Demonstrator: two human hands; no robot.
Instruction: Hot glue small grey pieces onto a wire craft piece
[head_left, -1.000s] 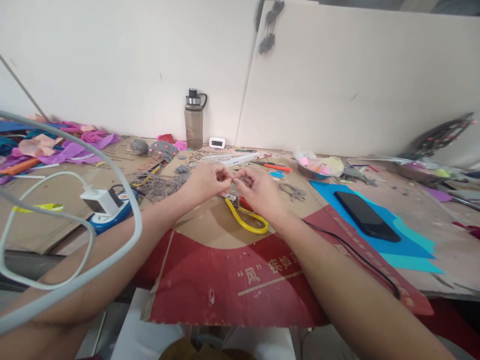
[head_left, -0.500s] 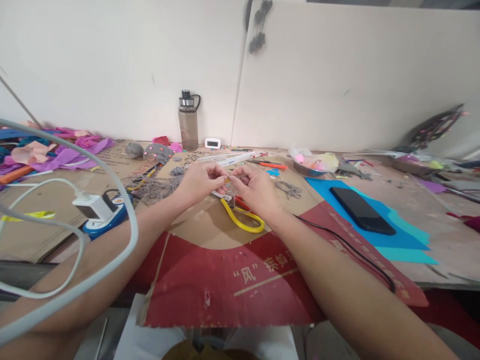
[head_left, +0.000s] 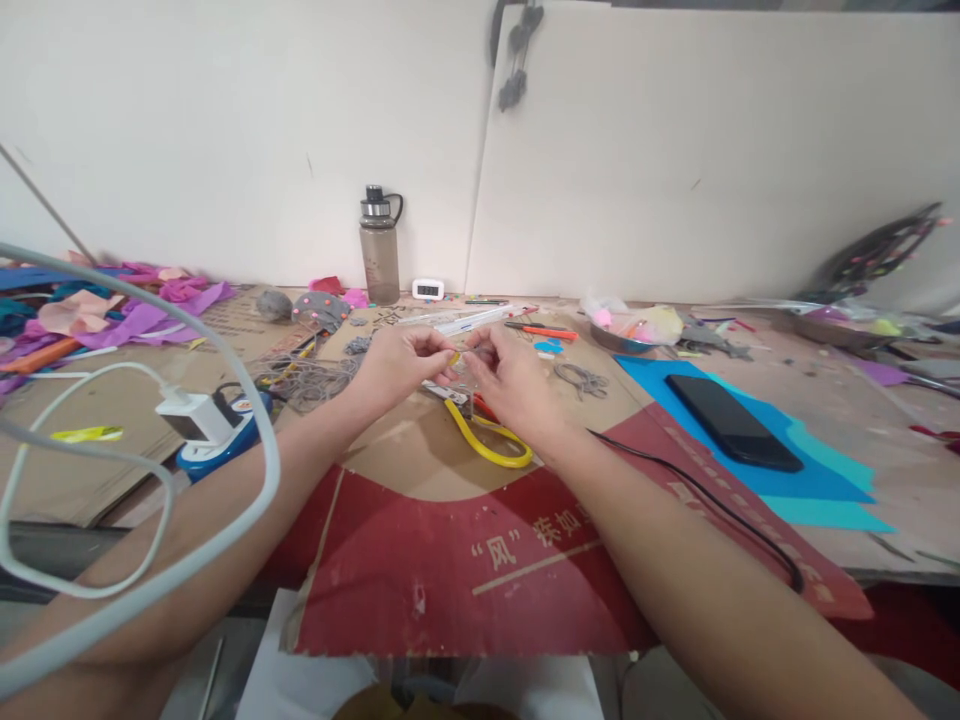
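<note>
My left hand [head_left: 401, 368] pinches thumb against forefinger above the cardboard, a tiny yellow piece [head_left: 454, 358] showing at its fingertips. Close beside it, my right hand [head_left: 511, 378] is also closed in a pinch. Something thin and greyish seems to run between the two sets of fingertips, too fine to name. Yellow-handled scissors [head_left: 491, 452] lie under and in front of the hands, their blades partly hidden. A tangle of grey cord [head_left: 311, 378] rests left of my left hand, and a smaller bundle of grey cord [head_left: 581, 380] sits right of my right hand.
A water bottle [head_left: 380, 250] and a small digital clock [head_left: 427, 290] stand by the back wall. Right lie a phone [head_left: 731, 420] on blue sheets and a bowl [head_left: 630, 342]. Left are a power strip [head_left: 217, 455], a looping white cable [head_left: 266, 430] and coloured paper [head_left: 150, 322].
The right fingertips have drawn slightly away from the left ones, with a small gap now between them. The whole view has shifted a little; the objects on the table stay put.
</note>
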